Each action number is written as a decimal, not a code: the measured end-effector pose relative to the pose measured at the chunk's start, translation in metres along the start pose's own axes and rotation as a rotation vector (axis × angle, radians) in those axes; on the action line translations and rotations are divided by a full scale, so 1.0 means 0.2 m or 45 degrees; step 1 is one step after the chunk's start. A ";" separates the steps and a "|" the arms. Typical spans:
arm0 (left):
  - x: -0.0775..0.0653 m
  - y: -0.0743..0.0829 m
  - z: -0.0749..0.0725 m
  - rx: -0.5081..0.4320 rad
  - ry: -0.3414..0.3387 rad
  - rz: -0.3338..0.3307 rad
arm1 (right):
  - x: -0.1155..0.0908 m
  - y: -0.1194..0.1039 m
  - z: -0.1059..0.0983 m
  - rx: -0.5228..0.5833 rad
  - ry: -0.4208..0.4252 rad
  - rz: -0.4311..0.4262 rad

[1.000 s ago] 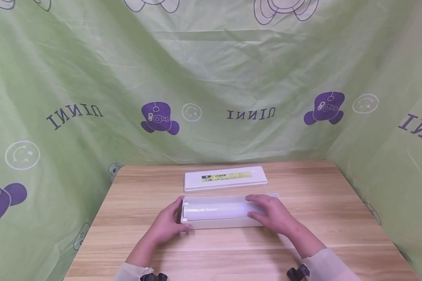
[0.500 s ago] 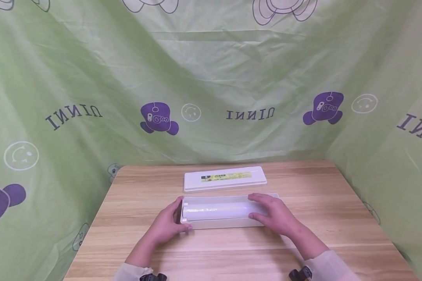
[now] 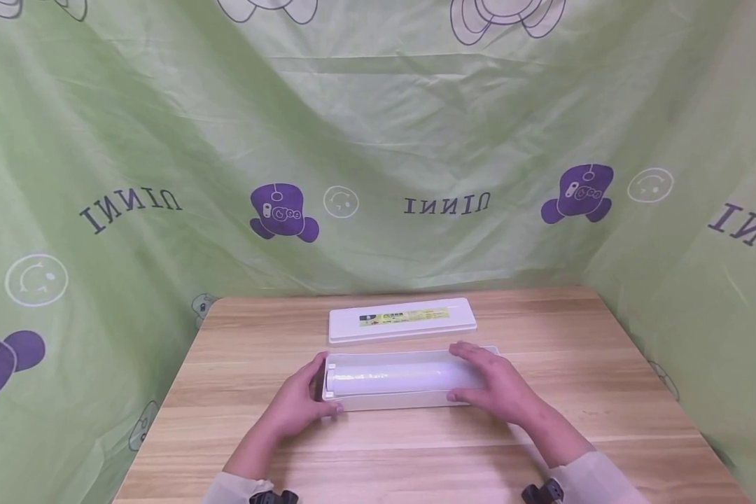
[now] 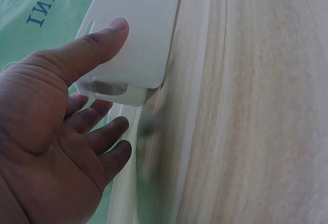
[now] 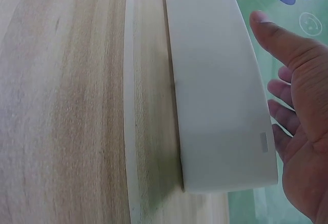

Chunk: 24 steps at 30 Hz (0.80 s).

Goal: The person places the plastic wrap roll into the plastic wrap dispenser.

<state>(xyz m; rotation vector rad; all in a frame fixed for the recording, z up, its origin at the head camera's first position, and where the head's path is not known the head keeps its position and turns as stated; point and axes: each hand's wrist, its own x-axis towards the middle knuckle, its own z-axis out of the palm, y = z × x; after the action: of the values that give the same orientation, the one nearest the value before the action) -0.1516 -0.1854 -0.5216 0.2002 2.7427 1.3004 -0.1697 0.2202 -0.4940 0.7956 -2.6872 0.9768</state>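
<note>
A long white box (image 3: 403, 401) without its lid lies on the table, holding a pale, shiny roll that looks like cling film (image 3: 384, 379). My left hand (image 3: 295, 402) grips the box's left end. Its thumb lies on the front wall, while the other fingers reach round the end and back, as the left wrist view shows beside the white wall (image 4: 138, 34). Over the box's right end, my right hand (image 3: 499, 387) is spread, thumb near the front rim and fingers near the back rim. In the right wrist view its fingers (image 5: 285, 116) are loosely bent; contact there is unclear.
Behind the box lies its white lid (image 3: 345, 326), bearing a yellow and black label (image 3: 403, 317). The wood-grain table (image 3: 378, 455) ends at a green printed curtain (image 3: 378, 252) at the back and sides.
My right hand has shifted slightly to the right along the box, its thumb moving from above the roll to the front rim. The left hand, box and lid stay in place.
</note>
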 end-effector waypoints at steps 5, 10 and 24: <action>0.01 0.00 0.00 0.002 -0.009 -0.013 | -0.01 0.01 -0.01 -0.003 -0.027 0.053; 0.01 0.00 -0.01 -0.001 -0.017 -0.009 | -0.03 0.03 -0.02 -0.046 -0.038 0.069; 0.01 0.01 -0.01 -0.011 -0.017 0.005 | -0.05 0.08 -0.04 -0.090 -0.051 0.105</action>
<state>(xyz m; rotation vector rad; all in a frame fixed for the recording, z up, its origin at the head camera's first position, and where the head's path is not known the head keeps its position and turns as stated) -0.1529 -0.1857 -0.5189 0.2125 2.7267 1.3068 -0.1711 0.2406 -0.4994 0.7036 -2.7918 0.8869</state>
